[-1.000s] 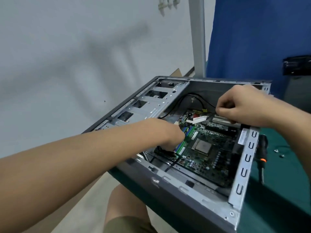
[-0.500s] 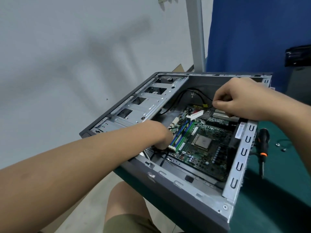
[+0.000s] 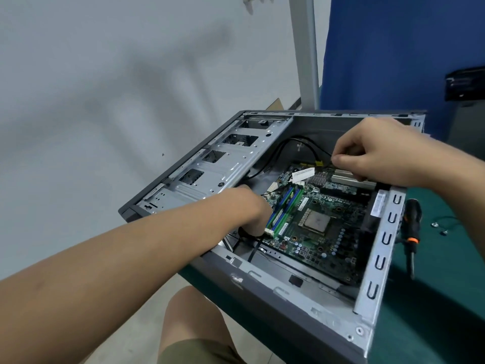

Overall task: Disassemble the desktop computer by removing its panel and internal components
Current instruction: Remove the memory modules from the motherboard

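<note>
Right hand (image 3: pixel 378 151) pinches a thin black cable (image 3: pixel 325 153) over the motherboard's (image 3: pixel 328 240) far edge; my left hand (image 3: pixel 253 211) curls down at its near corner, grip hidden. Open computer case (image 3: pixel 262 292) lies beneath both hands on the desk (image 3: pixel 446 285); screwdriver (image 3: pixel 413 224) lies beside my right wrist.

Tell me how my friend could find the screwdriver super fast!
Start at the open grey computer case on the green table. Just outside its right wall, with the U-shaped slots, lies the screwdriver. It has a black handle with orange bands and a thin metal shaft, and is far bigger than the tiny screws lying to its right.
</note>
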